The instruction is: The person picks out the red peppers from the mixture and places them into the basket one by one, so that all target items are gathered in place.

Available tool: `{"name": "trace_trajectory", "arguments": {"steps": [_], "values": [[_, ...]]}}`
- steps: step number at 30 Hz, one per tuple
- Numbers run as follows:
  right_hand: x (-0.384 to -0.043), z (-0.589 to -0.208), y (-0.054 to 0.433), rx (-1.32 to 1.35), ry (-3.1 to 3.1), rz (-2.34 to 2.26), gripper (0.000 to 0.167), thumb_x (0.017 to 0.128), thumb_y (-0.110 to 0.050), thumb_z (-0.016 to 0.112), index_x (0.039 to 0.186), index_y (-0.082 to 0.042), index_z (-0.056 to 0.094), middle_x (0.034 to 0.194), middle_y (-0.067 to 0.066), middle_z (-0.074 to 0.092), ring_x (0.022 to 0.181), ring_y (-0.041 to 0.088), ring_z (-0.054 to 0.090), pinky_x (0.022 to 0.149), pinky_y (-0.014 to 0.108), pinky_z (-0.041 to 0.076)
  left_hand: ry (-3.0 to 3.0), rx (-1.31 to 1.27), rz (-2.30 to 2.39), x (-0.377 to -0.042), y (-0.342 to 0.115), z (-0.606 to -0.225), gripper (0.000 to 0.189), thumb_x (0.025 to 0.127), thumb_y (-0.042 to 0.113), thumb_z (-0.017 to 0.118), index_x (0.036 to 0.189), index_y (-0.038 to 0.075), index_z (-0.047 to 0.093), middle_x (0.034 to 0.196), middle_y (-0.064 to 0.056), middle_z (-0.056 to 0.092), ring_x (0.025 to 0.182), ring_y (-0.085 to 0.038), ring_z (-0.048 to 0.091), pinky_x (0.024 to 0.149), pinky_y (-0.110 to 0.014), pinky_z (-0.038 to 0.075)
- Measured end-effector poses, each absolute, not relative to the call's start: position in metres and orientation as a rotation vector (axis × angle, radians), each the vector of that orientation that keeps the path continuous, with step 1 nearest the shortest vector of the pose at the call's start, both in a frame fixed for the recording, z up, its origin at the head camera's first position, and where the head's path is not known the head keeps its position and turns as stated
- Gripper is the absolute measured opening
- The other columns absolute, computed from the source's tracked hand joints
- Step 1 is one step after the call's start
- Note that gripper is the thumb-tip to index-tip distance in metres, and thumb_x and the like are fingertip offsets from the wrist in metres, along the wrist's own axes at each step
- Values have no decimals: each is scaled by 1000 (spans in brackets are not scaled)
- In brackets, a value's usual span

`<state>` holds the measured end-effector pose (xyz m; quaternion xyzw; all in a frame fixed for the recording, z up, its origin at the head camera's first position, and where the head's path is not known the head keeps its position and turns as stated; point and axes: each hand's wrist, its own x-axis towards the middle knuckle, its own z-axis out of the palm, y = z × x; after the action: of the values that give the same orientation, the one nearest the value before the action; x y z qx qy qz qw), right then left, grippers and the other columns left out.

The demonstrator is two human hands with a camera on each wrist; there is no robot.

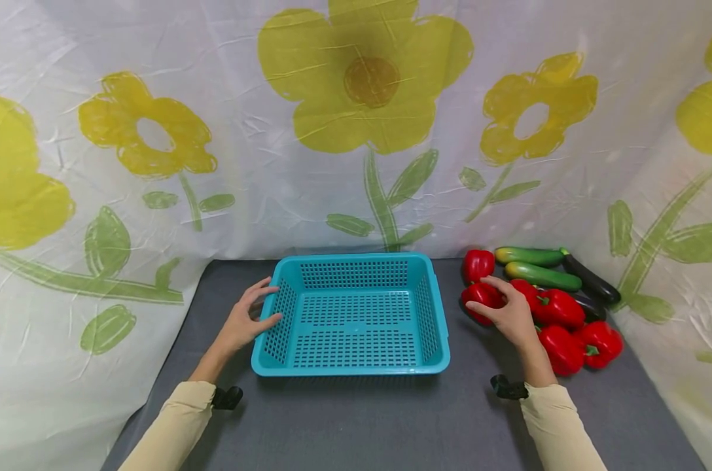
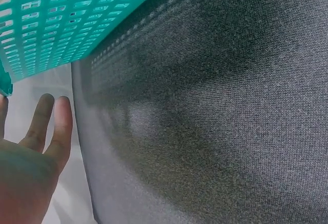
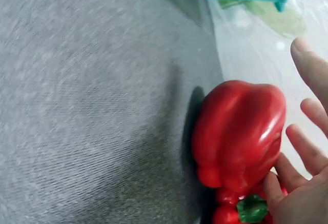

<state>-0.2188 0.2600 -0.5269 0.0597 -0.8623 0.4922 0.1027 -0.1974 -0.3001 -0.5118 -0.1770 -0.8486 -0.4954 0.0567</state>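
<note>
A turquoise rectangular plastic basket [image 1: 356, 376] with perforated walls stands in the middle of the dark cloth, nothing inside it. My left hand [image 1: 244, 325] is at its left rim, thumb and fingers spread apart. In the left wrist view the fingers of the left hand [image 2: 31, 167] extend beside the latticed basket wall [image 2: 61, 24]. My right hand [image 1: 512, 314] hovers over a red bell pepper [image 1: 480, 302], thumb and fingers spread to either side of it. In the right wrist view that glossy bell pepper [image 3: 238, 131] lies on the cloth, with fingertips of the right hand [image 3: 302, 193] close against it.
Another red bell pepper [image 1: 478, 265] sits behind. More red peppers [image 1: 561, 309] cluster at the right, near green zucchinis [image 1: 543, 276] and dark eggplants [image 1: 591, 280]. A flowered sheet [image 1: 244, 196] hangs behind and beside the dark table cloth [image 1: 356, 425].
</note>
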Motion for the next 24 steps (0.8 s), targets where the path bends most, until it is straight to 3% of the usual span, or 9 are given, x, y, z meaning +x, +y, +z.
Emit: {"name": "trace_trajectory", "arguments": {"steps": [3,17,24], "values": [[-217,-525,256,135,-2575,1419,68,83,-21,86,142,-6,56,141,22,51,119,43,45,82,60,53,-2577,-533,-1499,-197,-299,-511,60,89,-2,75,143,-5,49,160,-24,25,126,-58,46,87,-67,48],[-221,-534,256,123,-2566,1428,66,85,-20,85,143,-8,57,149,18,48,127,43,44,85,59,53,-2595,-513,-1486,-200,-303,-517,58,91,1,75,144,0,51,161,-20,26,126,-56,48,87,-66,49],[-218,-531,255,149,-2609,1404,67,84,-15,85,144,-6,56,155,17,42,134,44,40,90,62,49,-2578,-524,-1466,-200,-301,-516,59,90,-4,74,143,-5,49,159,-26,25,123,-59,48,85,-68,48]]}}
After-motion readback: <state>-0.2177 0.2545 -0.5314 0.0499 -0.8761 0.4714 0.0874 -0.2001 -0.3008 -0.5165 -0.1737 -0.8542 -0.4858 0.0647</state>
